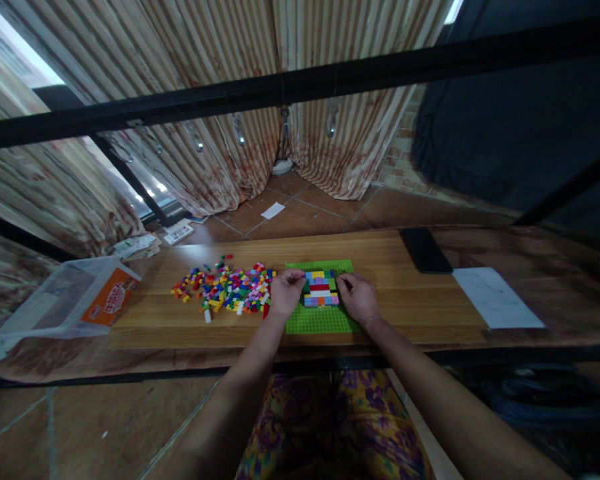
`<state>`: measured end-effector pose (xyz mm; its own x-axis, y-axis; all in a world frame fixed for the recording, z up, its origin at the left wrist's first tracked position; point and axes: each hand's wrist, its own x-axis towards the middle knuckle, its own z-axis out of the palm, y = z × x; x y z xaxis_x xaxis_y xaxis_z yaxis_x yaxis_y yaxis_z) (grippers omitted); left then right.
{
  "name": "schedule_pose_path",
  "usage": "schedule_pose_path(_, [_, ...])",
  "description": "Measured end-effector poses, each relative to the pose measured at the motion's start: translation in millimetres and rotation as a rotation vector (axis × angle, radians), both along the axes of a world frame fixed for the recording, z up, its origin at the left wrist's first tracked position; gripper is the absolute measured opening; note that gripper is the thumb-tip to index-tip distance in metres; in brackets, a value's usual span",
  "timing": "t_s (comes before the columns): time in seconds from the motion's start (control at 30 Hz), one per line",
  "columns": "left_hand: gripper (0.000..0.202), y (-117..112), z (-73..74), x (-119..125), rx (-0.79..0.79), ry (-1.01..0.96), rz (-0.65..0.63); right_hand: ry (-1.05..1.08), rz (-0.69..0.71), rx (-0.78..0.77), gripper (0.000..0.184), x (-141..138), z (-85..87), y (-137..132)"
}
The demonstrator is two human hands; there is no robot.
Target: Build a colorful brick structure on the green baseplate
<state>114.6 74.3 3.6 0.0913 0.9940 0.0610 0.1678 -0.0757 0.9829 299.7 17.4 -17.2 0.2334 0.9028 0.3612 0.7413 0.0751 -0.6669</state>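
Observation:
A flat build of toy building bricks [321, 289] in blue, yellow, red, white, pink and purple rows sits on the green baseplate [320, 325]. My left hand [286, 293] is closed in a pinch by the build's left edge, its fingertips close to the upper left corner. Opposite it, my right hand [360, 298] is also closed, thumb and fingers together just off the right edge. Whatever lies between the fingertips of either hand is too small to make out.
A spread of loose coloured bricks [233, 290] lies left of the baseplate on the wooden board [410, 307]. Farther left stands a clear plastic box [50, 297] with an orange label. A black phone-like slab [425, 251] and a white sheet [497, 298] lie on the right.

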Motion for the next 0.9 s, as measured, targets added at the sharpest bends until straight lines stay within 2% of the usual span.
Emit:
schedule_pose_path(0.23, [0.011, 5, 9.5, 0, -0.127, -0.087, 0.031, 0.013, 0.005, 0.014, 0.03, 0, -1.0, 0])
schedule_pose_path(0.4, [0.013, 9, 18.8, 3, -0.331, -0.106, 0.039, 0.006, -0.001, 0.002, 0.03, 0, -0.9, 0])
schedule_pose_path(0.57, [0.014, 15, 24.9, 5, -0.449, -0.089, 0.024, 0.002, -0.003, -0.002, 0.03, 0, 0.1, 0])
schedule_pose_path(0.9, [0.016, 22, 26.1, 1, -0.558, -0.115, -0.024, -0.013, -0.007, -0.015, 0.03, -1, 2.2, 0])
